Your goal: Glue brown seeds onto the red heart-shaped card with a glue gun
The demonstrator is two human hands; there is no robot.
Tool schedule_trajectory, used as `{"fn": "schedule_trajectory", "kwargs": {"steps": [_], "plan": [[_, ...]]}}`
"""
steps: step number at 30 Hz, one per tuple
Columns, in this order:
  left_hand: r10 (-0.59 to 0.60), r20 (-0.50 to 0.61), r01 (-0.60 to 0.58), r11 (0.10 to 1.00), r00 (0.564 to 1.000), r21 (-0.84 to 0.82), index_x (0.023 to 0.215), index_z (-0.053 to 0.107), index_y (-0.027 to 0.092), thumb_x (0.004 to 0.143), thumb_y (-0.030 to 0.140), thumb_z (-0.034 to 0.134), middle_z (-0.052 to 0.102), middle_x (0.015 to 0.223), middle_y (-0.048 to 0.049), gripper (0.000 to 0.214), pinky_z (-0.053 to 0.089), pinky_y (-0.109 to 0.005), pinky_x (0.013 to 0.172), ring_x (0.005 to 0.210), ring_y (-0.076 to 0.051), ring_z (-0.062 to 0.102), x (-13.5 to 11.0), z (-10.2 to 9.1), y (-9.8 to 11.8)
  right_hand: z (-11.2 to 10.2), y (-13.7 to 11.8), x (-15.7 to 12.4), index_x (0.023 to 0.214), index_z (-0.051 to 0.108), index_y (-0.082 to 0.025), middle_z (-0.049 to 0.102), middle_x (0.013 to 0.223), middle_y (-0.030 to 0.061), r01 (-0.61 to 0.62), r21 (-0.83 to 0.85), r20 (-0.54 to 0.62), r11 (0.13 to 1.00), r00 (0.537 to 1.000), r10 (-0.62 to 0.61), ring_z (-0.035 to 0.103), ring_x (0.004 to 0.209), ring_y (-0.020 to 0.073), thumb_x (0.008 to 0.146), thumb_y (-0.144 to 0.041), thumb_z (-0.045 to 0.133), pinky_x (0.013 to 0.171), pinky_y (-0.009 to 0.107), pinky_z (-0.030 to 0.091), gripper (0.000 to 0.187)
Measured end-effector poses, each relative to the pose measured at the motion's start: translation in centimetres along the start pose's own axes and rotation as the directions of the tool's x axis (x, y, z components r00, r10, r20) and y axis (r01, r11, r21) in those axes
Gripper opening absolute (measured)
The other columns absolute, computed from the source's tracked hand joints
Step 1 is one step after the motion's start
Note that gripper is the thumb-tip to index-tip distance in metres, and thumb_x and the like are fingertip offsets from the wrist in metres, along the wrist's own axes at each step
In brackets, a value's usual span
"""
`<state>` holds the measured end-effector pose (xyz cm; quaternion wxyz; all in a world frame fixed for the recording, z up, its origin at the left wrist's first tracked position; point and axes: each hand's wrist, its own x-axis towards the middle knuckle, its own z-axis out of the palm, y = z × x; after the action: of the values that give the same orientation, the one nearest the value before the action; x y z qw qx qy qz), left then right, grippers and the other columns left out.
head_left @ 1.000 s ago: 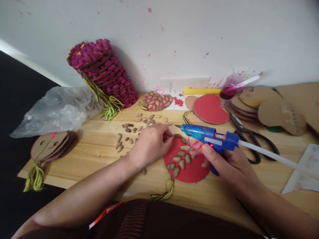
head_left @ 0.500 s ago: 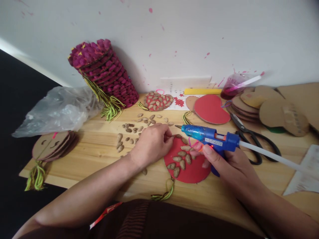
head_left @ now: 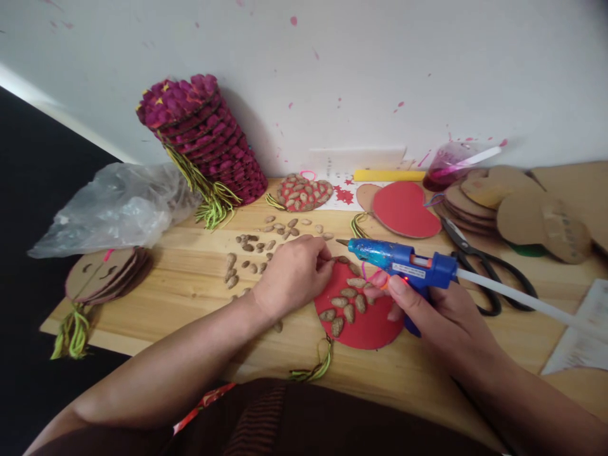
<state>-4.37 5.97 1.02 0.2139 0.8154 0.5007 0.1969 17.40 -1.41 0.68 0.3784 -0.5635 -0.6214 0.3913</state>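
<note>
A red cardboard heart (head_left: 365,326) lies on the wooden table (head_left: 190,278) in front of me, with several brown seeds (head_left: 349,304) stuck on it. My left hand (head_left: 292,272) is curled at the heart's upper left edge, fingertips pinched on a seed there. My right hand (head_left: 437,316) grips a blue glue gun (head_left: 403,263), its nozzle pointing left just above the heart, a white glue stick jutting out behind. Loose seeds (head_left: 259,244) are scattered beyond my left hand.
A stack of purple-red decorated discs (head_left: 206,139) leans on the wall, a plastic bag (head_left: 114,206) to its left. Cardboard discs with tassels (head_left: 102,272) sit far left. Another red heart (head_left: 403,209), a seed-covered heart (head_left: 304,193), black scissors (head_left: 484,266) and brown cardboard shapes (head_left: 522,209) lie behind and right.
Nothing has visibly moved among the hands and objects; only the view has shifted slightly.
</note>
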Motion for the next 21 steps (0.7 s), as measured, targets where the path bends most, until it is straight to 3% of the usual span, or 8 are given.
{"fn": "schedule_trajectory", "kwargs": {"steps": [4,9,13,17,21], "plan": [[-0.022,0.037,0.023,0.999,0.999,-0.046,0.082,0.068,0.017,0.083,0.017,0.061,0.067,0.076,-0.0038,0.007,0.041,-0.027,0.065,0.065,-0.014,0.055,-0.1,-0.4,-0.1,0.1,-0.1,0.1,0.103,0.073,-0.028,0.077,0.091,0.001,0.002,0.025,-0.008,1.0,1.0,-0.002,0.072,0.081,0.0196,0.094,-0.041,0.059,0.073,0.031,0.057,0.021],[-0.076,0.016,0.077,0.991,0.997,-0.11,0.093,0.07,0.017,0.088,0.024,0.061,0.07,0.081,-0.0031,0.012,0.042,-0.026,0.064,0.066,-0.014,0.059,-0.2,-2.1,-1.1,0.2,-0.4,0.2,0.099,0.073,-0.026,0.076,0.085,0.0021,-0.018,0.03,-0.021,0.999,1.0,0.019,0.071,0.071,0.018,0.094,-0.044,0.059,0.06,0.026,0.056,0.024],[0.056,-0.085,-0.058,0.998,0.995,-0.022,0.087,0.07,0.017,0.091,0.02,0.059,0.07,0.084,-0.004,0.012,0.045,-0.026,0.072,0.074,-0.014,0.061,-0.3,-3.0,-1.6,0.2,-0.5,0.2,0.103,0.074,-0.025,0.078,0.092,0.0042,-0.019,0.035,-0.009,0.999,1.0,0.02,0.072,0.074,0.0188,0.094,-0.043,0.058,0.059,0.026,0.057,0.025],[0.25,-0.024,-0.248,0.966,0.968,0.068,0.096,0.072,0.017,0.096,0.018,0.054,0.068,0.089,-0.0055,0.018,0.049,-0.028,0.078,0.082,-0.016,0.063,-1.0,-2.5,-1.1,0.2,-0.1,0.2,0.107,0.075,-0.027,0.079,0.093,0.0034,-0.008,0.011,-0.03,1.0,1.0,0.009,0.073,0.074,0.0188,0.094,-0.042,0.059,0.057,0.025,0.057,0.026],[0.295,0.038,-0.296,0.934,0.955,0.198,0.104,0.071,0.015,0.097,0.015,0.052,0.066,0.09,-0.007,0.021,0.052,-0.032,0.08,0.085,-0.019,0.062,-1.7,-2.1,-0.5,0.2,0.4,0.3,0.106,0.074,-0.031,0.078,0.095,0.001,0.016,0.024,-0.022,1.0,1.0,-0.015,0.074,0.081,0.0203,0.094,-0.04,0.059,0.062,0.027,0.059,0.021]]}}
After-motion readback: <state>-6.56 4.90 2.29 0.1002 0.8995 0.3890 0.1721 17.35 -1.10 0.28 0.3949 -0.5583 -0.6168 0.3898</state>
